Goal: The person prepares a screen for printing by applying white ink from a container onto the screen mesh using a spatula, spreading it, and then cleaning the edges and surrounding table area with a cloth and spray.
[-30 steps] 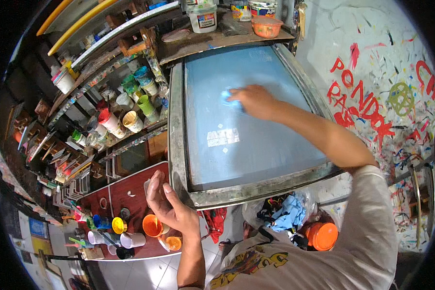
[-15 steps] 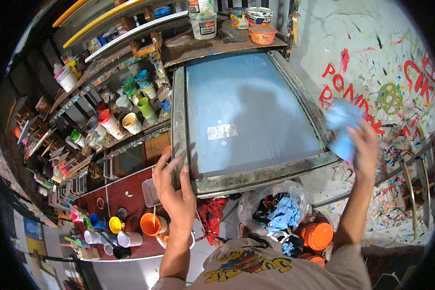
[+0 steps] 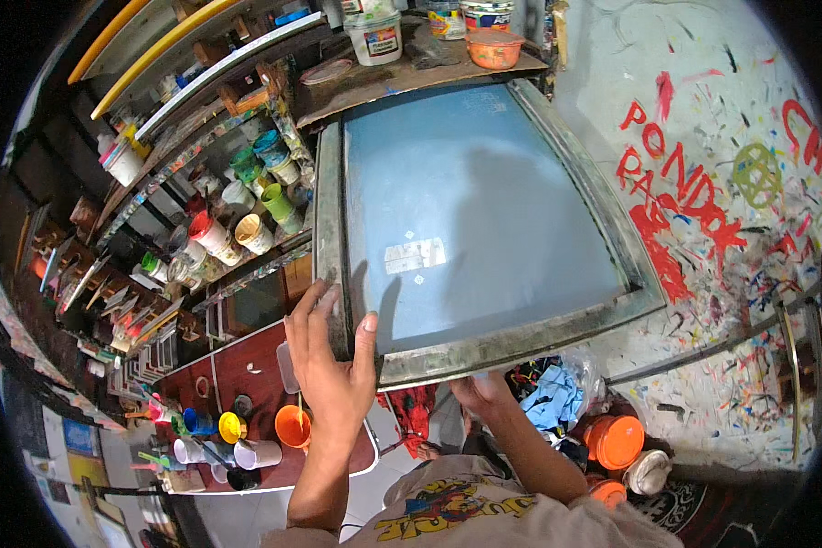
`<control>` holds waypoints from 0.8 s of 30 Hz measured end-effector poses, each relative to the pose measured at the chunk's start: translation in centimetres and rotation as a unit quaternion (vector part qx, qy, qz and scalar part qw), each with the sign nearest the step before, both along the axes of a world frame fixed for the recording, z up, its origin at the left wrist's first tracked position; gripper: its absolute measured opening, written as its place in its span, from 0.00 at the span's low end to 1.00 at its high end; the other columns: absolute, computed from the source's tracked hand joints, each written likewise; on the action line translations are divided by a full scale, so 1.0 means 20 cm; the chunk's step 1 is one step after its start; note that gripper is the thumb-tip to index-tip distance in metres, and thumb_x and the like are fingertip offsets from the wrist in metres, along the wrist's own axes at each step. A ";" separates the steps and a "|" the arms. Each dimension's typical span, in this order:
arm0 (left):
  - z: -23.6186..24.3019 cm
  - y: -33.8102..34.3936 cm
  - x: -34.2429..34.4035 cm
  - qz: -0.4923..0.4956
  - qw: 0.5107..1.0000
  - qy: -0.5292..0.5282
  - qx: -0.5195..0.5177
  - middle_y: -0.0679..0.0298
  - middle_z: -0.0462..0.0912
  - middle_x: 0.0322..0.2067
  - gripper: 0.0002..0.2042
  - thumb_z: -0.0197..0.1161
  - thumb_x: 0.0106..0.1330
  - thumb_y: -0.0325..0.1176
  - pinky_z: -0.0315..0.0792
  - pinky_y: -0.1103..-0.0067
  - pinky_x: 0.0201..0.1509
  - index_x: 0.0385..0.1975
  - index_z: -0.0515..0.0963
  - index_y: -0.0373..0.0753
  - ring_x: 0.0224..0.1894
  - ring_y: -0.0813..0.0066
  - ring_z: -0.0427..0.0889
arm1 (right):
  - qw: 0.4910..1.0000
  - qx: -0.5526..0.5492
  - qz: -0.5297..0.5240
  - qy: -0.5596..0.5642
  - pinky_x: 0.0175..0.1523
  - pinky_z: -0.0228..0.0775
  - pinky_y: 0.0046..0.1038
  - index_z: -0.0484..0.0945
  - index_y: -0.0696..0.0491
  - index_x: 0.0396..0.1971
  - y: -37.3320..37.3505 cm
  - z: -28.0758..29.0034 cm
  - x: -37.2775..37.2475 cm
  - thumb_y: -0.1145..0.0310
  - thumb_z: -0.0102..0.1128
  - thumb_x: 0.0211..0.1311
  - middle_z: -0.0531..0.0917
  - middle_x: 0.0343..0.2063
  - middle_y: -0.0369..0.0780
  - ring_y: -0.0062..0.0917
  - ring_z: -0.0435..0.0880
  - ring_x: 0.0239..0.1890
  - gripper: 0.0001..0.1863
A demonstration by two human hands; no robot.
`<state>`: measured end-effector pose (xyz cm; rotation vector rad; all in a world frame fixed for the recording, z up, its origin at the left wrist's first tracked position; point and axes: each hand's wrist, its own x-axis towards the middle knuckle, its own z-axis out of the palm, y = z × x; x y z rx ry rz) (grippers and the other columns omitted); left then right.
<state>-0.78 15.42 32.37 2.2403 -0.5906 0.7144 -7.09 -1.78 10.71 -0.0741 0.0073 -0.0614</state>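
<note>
A large screen printing frame (image 3: 521,345) with a blue mesh (image 3: 493,301) and a small pale stencil patch (image 3: 415,256) lies tilted before me. My left hand (image 3: 331,374) is at its near left corner, fingers and thumb apart, the fingertips by the left rail; whether they press on it I cannot tell. My right hand (image 3: 484,391) reaches beneath the near rail. Its fingers are hidden there, and I cannot make out whether the blue cloth is in it.
Shelves of paint pots (image 3: 212,236) stand on the left. Cups and an orange pot (image 3: 293,426) sit on a dark red table (image 3: 265,373). Below the frame are a bag with blue cloth scraps (image 3: 554,397) and an orange-lidded tub (image 3: 614,442). A paint-marked wall (image 3: 603,137) rises on the right.
My right hand, which held a light blue cloth up by the frame's right corner, has come down and left, under the near rail. My left hand stays by the left corner.
</note>
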 end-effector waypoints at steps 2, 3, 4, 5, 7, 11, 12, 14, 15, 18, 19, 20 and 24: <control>0.02 0.00 0.00 0.006 1.000 0.013 -0.004 0.47 0.73 0.61 0.21 0.62 0.70 0.35 0.61 0.63 0.70 0.60 0.71 0.33 0.64 0.51 0.71 | 0.999 0.005 -0.032 -0.011 0.61 0.75 0.31 0.78 0.54 0.48 -0.04 0.05 0.16 0.72 0.62 0.66 0.83 0.48 0.39 0.29 0.82 0.52 0.12; 0.01 0.01 0.00 0.013 1.000 0.012 0.001 0.47 0.73 0.61 0.21 0.61 0.71 0.35 0.61 0.62 0.70 0.60 0.71 0.33 0.64 0.50 0.71 | 0.996 -0.060 -0.061 0.014 0.61 0.75 0.31 0.78 0.54 0.48 -0.07 0.05 0.21 0.72 0.62 0.66 0.83 0.48 0.39 0.29 0.82 0.52 0.12; 0.00 0.01 0.01 0.019 1.000 0.012 0.005 0.47 0.73 0.61 0.22 0.61 0.71 0.35 0.61 0.62 0.70 0.61 0.71 0.33 0.64 0.50 0.71 | 0.987 -0.130 -0.087 0.036 0.61 0.75 0.31 0.78 0.54 0.48 -0.10 0.05 0.25 0.72 0.62 0.66 0.83 0.48 0.39 0.29 0.82 0.52 0.12; 0.00 0.01 0.01 0.024 1.000 0.011 0.007 0.46 0.73 0.62 0.22 0.60 0.71 0.35 0.61 0.62 0.70 0.61 0.70 0.32 0.64 0.50 0.71 | 0.967 -0.218 -0.117 0.064 0.61 0.75 0.31 0.78 0.54 0.48 -0.12 0.05 0.27 0.72 0.62 0.66 0.83 0.48 0.39 0.29 0.82 0.52 0.12; 0.01 -0.01 0.02 0.030 0.999 0.019 0.018 0.46 0.72 0.62 0.22 0.60 0.71 0.35 0.61 0.62 0.69 0.62 0.70 0.32 0.64 0.49 0.70 | 0.895 -0.398 -0.171 0.104 0.61 0.75 0.31 0.78 0.54 0.48 -0.18 0.06 0.30 0.72 0.63 0.65 0.83 0.48 0.39 0.29 0.82 0.52 0.12; 0.01 -0.02 0.02 0.042 0.997 0.054 0.033 0.45 0.71 0.62 0.26 0.63 0.69 0.40 0.53 0.53 0.72 0.61 0.70 0.32 0.65 0.44 0.69 | 0.747 -0.611 -0.231 0.125 0.61 0.75 0.31 0.79 0.54 0.48 -0.22 0.06 0.33 0.72 0.63 0.65 0.83 0.48 0.39 0.29 0.82 0.52 0.12; 0.00 -0.03 0.03 0.051 0.997 0.052 0.032 0.45 0.71 0.62 0.26 0.63 0.69 0.40 0.52 0.51 0.72 0.61 0.70 0.32 0.64 0.43 0.69 | 0.733 -0.627 -0.234 0.123 0.61 0.75 0.31 0.79 0.54 0.48 -0.22 0.05 0.32 0.72 0.63 0.65 0.83 0.48 0.39 0.29 0.82 0.52 0.12; -0.01 -0.03 0.02 0.048 0.996 0.063 0.037 0.46 0.71 0.62 0.26 0.64 0.68 0.41 0.52 0.51 0.72 0.61 0.70 0.32 0.65 0.43 0.68 | 0.716 -0.643 -0.242 0.126 0.60 0.75 0.31 0.79 0.55 0.48 -0.27 0.06 0.28 0.72 0.63 0.65 0.83 0.47 0.39 0.29 0.82 0.51 0.12; -0.01 -0.02 0.02 0.047 0.996 0.067 0.041 0.46 0.71 0.62 0.26 0.64 0.68 0.41 0.52 0.51 0.72 0.61 0.70 0.32 0.65 0.43 0.68 | 0.716 -0.641 -0.244 0.128 0.60 0.75 0.31 0.79 0.55 0.48 -0.29 0.07 0.27 0.72 0.63 0.65 0.83 0.47 0.39 0.29 0.82 0.51 0.12; 0.00 -0.04 0.03 0.047 0.995 0.068 0.055 0.46 0.71 0.62 0.26 0.64 0.68 0.41 0.52 0.51 0.72 0.61 0.70 0.33 0.65 0.42 0.68 | 0.694 -0.664 -0.253 0.117 0.60 0.75 0.31 0.79 0.55 0.48 -0.29 0.11 0.35 0.72 0.63 0.65 0.83 0.47 0.39 0.29 0.82 0.51 0.12; -0.01 -0.05 0.01 0.041 0.995 0.075 0.048 0.46 0.71 0.62 0.26 0.64 0.68 0.41 0.52 0.51 0.73 0.61 0.70 0.33 0.65 0.42 0.68 | 0.682 -0.677 -0.253 0.109 0.60 0.75 0.31 0.79 0.55 0.48 -0.25 0.10 0.38 0.72 0.63 0.64 0.83 0.47 0.39 0.29 0.82 0.51 0.12; 0.01 -0.05 0.02 0.042 0.995 0.076 0.040 0.46 0.71 0.62 0.26 0.65 0.68 0.41 0.52 0.51 0.73 0.61 0.70 0.33 0.65 0.42 0.68 | 0.677 -0.684 -0.251 0.102 0.60 0.75 0.31 0.79 0.55 0.47 -0.21 0.10 0.40 0.72 0.63 0.64 0.83 0.47 0.39 0.29 0.82 0.51 0.12; 0.01 -0.02 0.03 0.057 0.993 0.061 0.087 0.46 0.71 0.64 0.24 0.61 0.71 0.38 0.58 0.61 0.72 0.63 0.70 0.33 0.67 0.48 0.69 | 0.685 -0.673 -0.253 0.120 0.60 0.75 0.31 0.79 0.55 0.47 -0.32 0.11 0.32 0.72 0.64 0.64 0.83 0.47 0.39 0.29 0.82 0.51 0.13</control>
